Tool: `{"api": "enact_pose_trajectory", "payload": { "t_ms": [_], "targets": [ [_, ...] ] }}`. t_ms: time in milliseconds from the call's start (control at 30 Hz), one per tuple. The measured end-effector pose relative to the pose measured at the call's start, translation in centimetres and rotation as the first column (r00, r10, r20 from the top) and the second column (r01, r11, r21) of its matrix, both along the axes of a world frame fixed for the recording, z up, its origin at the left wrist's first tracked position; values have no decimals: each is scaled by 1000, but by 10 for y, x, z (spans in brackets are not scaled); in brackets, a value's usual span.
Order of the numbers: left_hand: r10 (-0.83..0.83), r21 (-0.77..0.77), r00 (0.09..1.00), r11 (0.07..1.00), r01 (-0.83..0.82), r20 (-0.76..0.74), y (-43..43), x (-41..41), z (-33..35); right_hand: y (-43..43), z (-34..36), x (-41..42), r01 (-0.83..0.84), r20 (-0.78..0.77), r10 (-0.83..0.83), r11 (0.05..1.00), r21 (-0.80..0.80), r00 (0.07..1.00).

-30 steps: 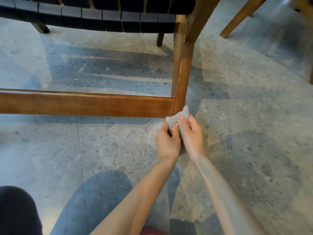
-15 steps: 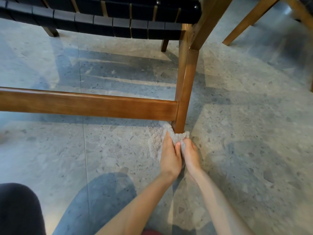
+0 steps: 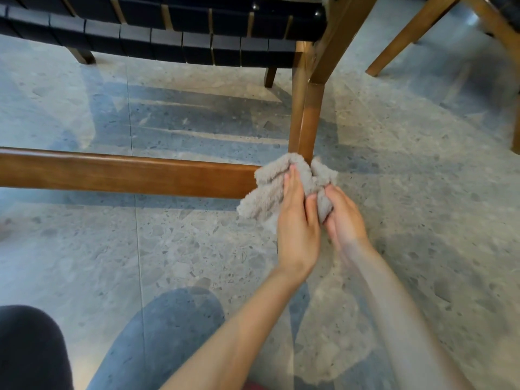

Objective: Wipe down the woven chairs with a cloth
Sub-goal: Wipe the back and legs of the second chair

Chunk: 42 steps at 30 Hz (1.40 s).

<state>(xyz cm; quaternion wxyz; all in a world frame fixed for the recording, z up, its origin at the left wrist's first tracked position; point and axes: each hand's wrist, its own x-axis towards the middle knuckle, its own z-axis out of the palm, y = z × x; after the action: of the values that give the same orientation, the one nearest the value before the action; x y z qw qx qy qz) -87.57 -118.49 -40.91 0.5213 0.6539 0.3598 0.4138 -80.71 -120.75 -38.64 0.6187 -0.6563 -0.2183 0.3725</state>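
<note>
Where the rail (image 3: 126, 174) runs in from the left: low brown wood with a slight gloss, its right end hidden under the cloth
Cloth (image 3: 270, 190): pale grey and fluffy, bunched round the joint of rail and leg, touching both; a loose flap hangs at its lower left
Left hand (image 3: 298, 229): laid over the cloth, fingers long along it, thumb nipping a fold
Leg (image 3: 308, 119): upright, rising out of the cloth to the seat frame; its foot is hidden
Right hand (image 3: 346, 218): just beside the left, slightly blurred, fingers curled round the cloth's right-hand bunch
Step in hand: likely rubbing the lower leg and its joint, both hands working one cloth wrapped round the wood
Next move: probably a firm two-handed grip while the cloth slides up the leg or left along the rail, with the loose flap kept off the ground
Floor (image 3: 422, 192): grey speckled terrazzo tiles, polished, with soft shadows and reflections
Room, left to right: a knee in blue jeans (image 3: 168, 333) low in view; the woven seat (image 3: 168, 38) of black straps above, well apart from the cloth; a second chair's legs (image 3: 405, 38) at the upper right
</note>
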Motion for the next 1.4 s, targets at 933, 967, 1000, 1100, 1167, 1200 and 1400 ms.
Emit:
{"api": "enact_pose_trajectory", "payload": {
  "t_ms": [933,967,1000,1100,1167,1200,1400],
  "targets": [
    [-152,143,972,974,179,-178,92,16,13,52,11,12,1,260,54,978,-207,964],
    [-180,126,968,971,203,-177,94,15,14,50,10,12,0,249,50,980,-199,967],
    [-222,87,962,967,238,-158,97,15,16,50,12,13,6,235,38,984,-180,971],
    [-325,-15,943,946,325,-73,108,16,26,60,24,18,17,261,13,993,-113,965],
    [-297,8,953,955,298,-51,114,19,36,69,35,21,11,274,9,997,-71,962],
    [-275,32,961,961,276,-36,119,23,45,75,41,24,10,283,2,999,-40,959],
    [-229,130,973,965,229,-13,146,32,87,96,72,33,43,426,-99,989,140,899]
  ]
}}
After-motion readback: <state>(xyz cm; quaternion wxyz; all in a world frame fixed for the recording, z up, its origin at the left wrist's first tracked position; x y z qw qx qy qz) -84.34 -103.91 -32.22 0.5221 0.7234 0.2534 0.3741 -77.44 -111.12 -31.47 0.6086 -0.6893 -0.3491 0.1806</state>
